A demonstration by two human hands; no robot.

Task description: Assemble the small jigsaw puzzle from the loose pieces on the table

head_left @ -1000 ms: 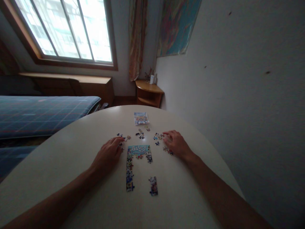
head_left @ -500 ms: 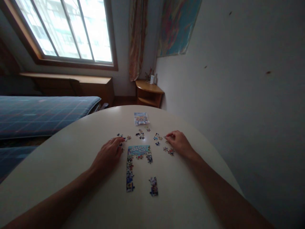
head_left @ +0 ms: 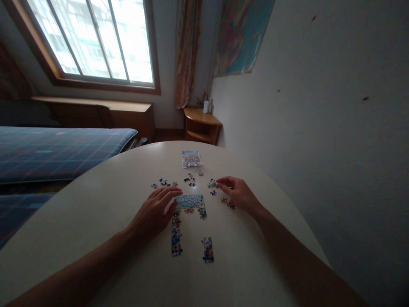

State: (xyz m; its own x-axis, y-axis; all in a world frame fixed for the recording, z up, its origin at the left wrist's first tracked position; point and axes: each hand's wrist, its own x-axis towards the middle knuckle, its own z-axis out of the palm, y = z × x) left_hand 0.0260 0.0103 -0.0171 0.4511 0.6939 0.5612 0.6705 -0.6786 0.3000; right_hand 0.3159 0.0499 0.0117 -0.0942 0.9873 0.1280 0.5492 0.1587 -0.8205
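A partly joined jigsaw [head_left: 188,204] lies on the round white table [head_left: 96,204], with a blue title strip on top and a column running down its left side. A separate joined strip [head_left: 207,249] lies nearer me. My left hand [head_left: 156,211] rests flat, fingers stretched, on the jigsaw's upper left corner. My right hand [head_left: 238,194] is pinched at the fingertips beside a cluster of loose pieces [head_left: 211,184]; what it pinches is too small to name. More loose pieces [head_left: 164,183] lie beyond my left hand.
A small printed picture card [head_left: 191,158] lies at the table's far side. A white wall is close on the right. A blue plaid bed [head_left: 57,151] is on the left, and a wooden corner shelf [head_left: 201,123] stands beyond the table under the window.
My left hand slid right onto the jigsaw's upper left corner. My right hand drew its fingers into a pinch and shifted slightly left toward the loose pieces.
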